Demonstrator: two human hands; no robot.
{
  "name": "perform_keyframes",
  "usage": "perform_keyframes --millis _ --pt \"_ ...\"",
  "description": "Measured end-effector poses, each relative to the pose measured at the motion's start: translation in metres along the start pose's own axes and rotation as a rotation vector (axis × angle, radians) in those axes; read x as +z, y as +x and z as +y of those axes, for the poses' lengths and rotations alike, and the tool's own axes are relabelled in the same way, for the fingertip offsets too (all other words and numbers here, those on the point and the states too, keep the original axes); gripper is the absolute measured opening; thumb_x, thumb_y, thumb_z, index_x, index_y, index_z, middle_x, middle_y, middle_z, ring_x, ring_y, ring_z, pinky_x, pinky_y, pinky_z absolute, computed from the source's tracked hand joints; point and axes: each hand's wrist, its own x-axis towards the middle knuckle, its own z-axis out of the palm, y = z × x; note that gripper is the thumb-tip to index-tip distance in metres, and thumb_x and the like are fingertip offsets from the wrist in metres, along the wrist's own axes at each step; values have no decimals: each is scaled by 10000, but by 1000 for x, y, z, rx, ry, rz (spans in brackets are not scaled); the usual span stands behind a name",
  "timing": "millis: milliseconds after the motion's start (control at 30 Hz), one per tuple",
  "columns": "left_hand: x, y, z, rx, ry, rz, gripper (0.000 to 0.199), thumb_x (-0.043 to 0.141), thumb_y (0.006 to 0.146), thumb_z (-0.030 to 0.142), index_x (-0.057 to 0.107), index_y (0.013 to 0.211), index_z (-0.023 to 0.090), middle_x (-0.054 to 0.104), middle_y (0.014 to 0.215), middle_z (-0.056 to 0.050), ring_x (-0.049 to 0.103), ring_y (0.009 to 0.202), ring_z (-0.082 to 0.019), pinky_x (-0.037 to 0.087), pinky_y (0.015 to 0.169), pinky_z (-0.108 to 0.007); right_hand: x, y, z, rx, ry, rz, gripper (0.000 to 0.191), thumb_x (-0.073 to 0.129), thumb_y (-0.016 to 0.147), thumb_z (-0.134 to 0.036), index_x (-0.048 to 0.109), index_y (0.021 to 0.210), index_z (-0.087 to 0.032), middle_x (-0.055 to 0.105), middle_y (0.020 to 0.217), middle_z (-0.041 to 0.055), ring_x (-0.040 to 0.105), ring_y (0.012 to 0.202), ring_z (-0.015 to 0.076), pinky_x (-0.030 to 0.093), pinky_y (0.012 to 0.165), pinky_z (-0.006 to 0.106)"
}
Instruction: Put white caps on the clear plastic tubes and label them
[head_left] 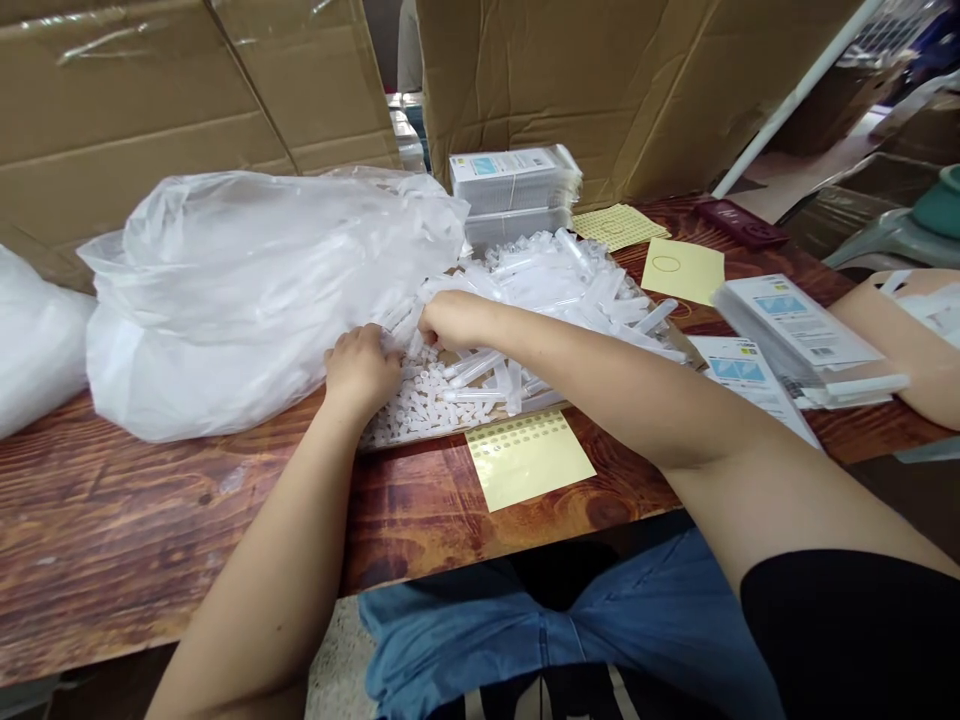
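Note:
My left hand (364,372) is at the open end of a large, cloudy plastic bag (247,290), its bent fingers closed on the bag's edge. Just to the right, my right hand (455,320) reaches into a heap of clear plastic tubes (577,275), fingers curled downward. Its fingertips are hidden, and I cannot make out what they hold. Below both hands, many small white plastic caps (431,400) lie spread on a low cardboard tray (420,438). Several longer tubes lie across the caps beside my right wrist.
Behind the heap stand banded stacks of printed packs (510,180). Yellow sticker sheets (532,460) lie in front and at the back right. More printed packs (799,320) are on the right, near a dark red device (741,222). Cardboard panels (570,90) wall the back.

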Motion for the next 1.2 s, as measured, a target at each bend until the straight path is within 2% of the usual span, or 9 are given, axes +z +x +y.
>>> perform_keyframes --millis 133,300,433,533,633,733,800,1000,1200 --pt "1 3 -10 -18 -220 93 249 599 860 300 638 1061 159 691 1171 -219 618 1148 -403 470 954 -498 10 -1 5 7 49 89 196 695 833 -117 797 969 -215 791 1003 53 686 927 212 371 704 297" --pt "-1 2 -22 14 -836 242 277 702 805 397 639 964 179 663 810 -35 566 710 -187 429 674 -298 14 -3 -2 -10 26 42 217 656 873 -131 774 1052 -169 753 1141 125 666 1093 279 431 833 336" --pt "-6 -8 -14 135 -1336 70 271 748 777 394 637 855 159 602 669 0 402 530 -97 362 546 -238 6 -18 -3 11 32 82 255 604 925 -137 715 1150 -94 666 1245 207 616 1177 308 441 947 370" --pt "-12 -19 -1 88 -1606 -44 245 795 743 312 636 834 148 685 741 -42 403 514 -72 379 521 -207 4 -40 5 -1 189 308 221 546 976 -162 694 1131 -108 644 1192 177 605 1133 269 460 954 369" --pt "-19 -27 10 -70 -1807 -123 240 797 733 221 681 925 136 725 789 -65 455 526 -71 398 493 -178 12 -63 7 -167 440 644 196 501 1011 -175 682 1084 -160 668 1093 101 619 1028 195 488 921 337" --pt "-24 -32 18 -194 -1936 -146 216 743 773 156 706 985 132 750 862 -84 513 548 -73 409 466 -159 26 -79 -5 -319 665 880 133 540 1019 -235 668 1032 -201 705 1000 53 644 938 157 517 868 317" --pt "-27 -35 21 -238 -1987 -157 125 700 806 122 698 931 128 758 936 -103 540 571 -70 394 438 -145 34 -84 -15 -320 750 955 80 591 996 -254 654 989 -205 716 935 38 652 861 144 532 798 302" --pt "-28 -40 27 -285 -2020 -227 73 612 887 94 652 836 128 735 996 -117 539 584 -57 316 364 -117 40 -82 -30 -169 821 1023 137 653 933 -265 593 821 -215 680 795 2 621 715 122 538 696 283" --pt "-24 -42 33 -243 -2011 -236 104 614 932 130 662 840 145 732 1002 -102 545 606 -61 316 359 -107 41 -79 -30 -306 731 1128 172 597 965 -189 561 797 -204 678 783 37 631 729 137 542 686 293"
